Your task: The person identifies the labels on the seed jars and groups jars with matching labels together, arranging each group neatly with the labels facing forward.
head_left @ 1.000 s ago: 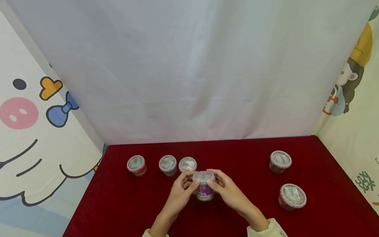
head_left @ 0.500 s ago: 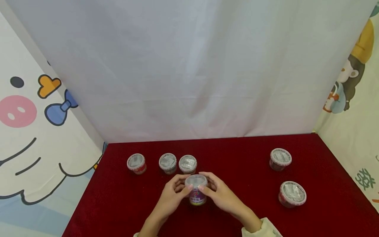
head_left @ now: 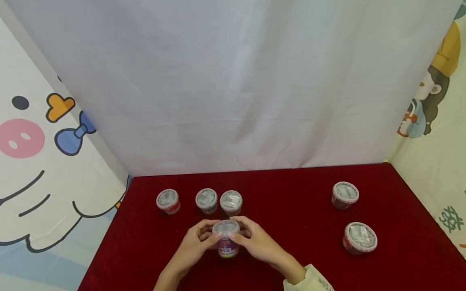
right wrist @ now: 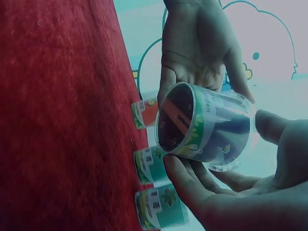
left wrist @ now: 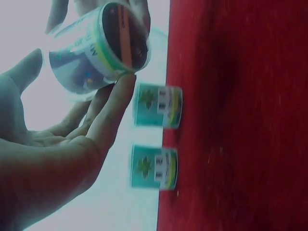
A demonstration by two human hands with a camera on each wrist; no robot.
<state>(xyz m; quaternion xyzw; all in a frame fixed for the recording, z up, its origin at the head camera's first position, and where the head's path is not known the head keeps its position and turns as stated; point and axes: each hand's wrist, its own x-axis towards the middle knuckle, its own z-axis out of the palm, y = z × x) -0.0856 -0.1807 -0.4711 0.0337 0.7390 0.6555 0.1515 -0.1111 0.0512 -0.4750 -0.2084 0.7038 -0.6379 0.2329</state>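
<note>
A small clear plastic cup with a purple label [head_left: 227, 246] is raised off the table in front of me, between both hands. My left hand [head_left: 191, 246] grips its left side, the thumb near the top and the other fingers bent behind. On the opposite side my right hand [head_left: 260, 244] holds it in much the same way. In the left wrist view the cup [left wrist: 79, 67] shows a dark base crossed by an orange strip. The same base of the cup [right wrist: 178, 118] faces the camera in the right wrist view, with fingertips against its lower edge.
On the red-covered table [head_left: 291, 226] stand more small lidded tubs. A red-sided tub [head_left: 167, 201], a second tub [head_left: 206, 201] and a third [head_left: 231, 202] form a row behind my hands. Two others [head_left: 345, 195] stand at the right. A white curtain [head_left: 233, 101] closes the back.
Both hands have carried the cup left and a little nearer to me, keeping their hold. The other tubs have stayed where they were.
</note>
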